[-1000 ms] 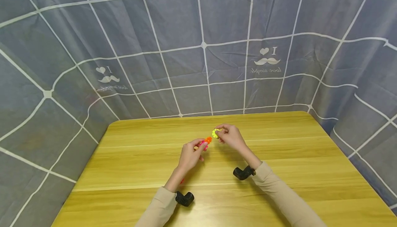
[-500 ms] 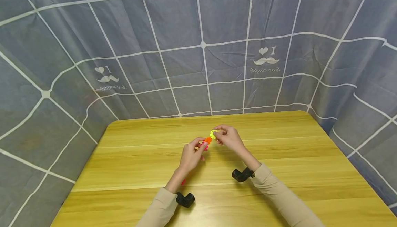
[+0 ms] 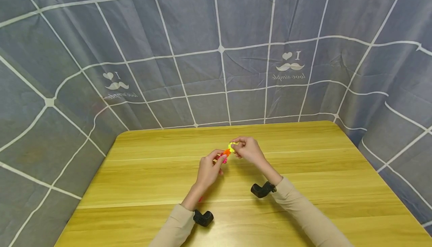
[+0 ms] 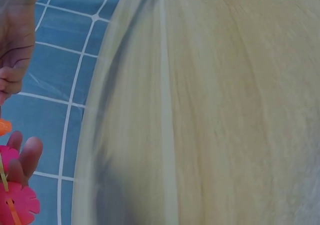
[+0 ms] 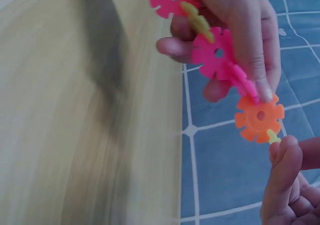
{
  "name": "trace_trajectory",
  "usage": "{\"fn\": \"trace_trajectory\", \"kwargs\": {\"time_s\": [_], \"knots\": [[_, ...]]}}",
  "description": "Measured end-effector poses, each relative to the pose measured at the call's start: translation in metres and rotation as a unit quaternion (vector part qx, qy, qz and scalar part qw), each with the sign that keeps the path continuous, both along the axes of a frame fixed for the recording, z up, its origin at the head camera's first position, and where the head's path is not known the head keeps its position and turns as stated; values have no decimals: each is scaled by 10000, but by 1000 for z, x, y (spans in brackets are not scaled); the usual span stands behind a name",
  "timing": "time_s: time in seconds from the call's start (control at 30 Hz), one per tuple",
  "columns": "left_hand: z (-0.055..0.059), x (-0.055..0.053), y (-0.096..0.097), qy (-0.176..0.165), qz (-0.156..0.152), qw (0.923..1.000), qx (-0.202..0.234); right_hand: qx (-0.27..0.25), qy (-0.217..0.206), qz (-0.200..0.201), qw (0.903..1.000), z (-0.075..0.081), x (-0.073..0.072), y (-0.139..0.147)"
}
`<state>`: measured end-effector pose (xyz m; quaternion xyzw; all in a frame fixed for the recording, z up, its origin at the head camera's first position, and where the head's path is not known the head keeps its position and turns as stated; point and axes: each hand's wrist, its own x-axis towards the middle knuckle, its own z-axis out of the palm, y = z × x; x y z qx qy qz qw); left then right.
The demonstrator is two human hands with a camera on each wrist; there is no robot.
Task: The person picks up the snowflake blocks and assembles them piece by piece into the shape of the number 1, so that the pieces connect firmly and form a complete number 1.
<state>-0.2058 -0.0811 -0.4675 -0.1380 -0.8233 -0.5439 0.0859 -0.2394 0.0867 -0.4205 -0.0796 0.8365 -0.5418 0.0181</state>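
My left hand (image 3: 208, 168) pinches a chain of interlocking snowflake discs above the table. Pink discs (image 5: 215, 54), a yellow one (image 5: 197, 22) seen edge-on and an orange disc (image 5: 260, 117) at the end make up this chain. Between the thumb and fingers of my right hand (image 3: 249, 150) is a yellow snowflake disc (image 3: 231, 146). Its edge meets the notched rim of the orange disc; how deep it sits in a slot cannot be told. My right fingers (image 5: 286, 170) cover most of it in the right wrist view. In the left wrist view, pink discs (image 4: 20, 205) show beside my left fingertips.
A small red-pink piece (image 3: 200, 199) shows beside my left forearm; whether it belongs to the chain is unclear. The wooden table (image 3: 152, 179) spreads below both hands. Behind it hangs a grey curtain (image 3: 189, 70) with white lines. Black wrist cameras (image 3: 261, 190) sit at both wrists.
My right hand has moved slightly left and down, bringing the yellow disc from apart to touching the orange disc. The left hand has kept its hold on the chain, nearly in place.
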Motion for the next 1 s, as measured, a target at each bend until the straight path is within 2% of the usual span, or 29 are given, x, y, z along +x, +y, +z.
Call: {"fn": "trace_trajectory", "kwargs": {"time_s": [0.17, 0.43, 0.77, 1.0], "knots": [[-3, 1, 0, 144, 34, 9999, 24, 22, -78, 56, 10000, 1, -1, -2], [-9, 1, 2, 127, 12, 9999, 25, 153, -299, 55, 9994, -2, -1, 0], [-4, -1, 6, 273, -133, 9995, -38, 270, -461, 67, 9985, 0, -2, 3], [-2, -3, 8, 151, -73, 9998, 52, 115, -460, 102, 9988, 2, -6, 6]]}}
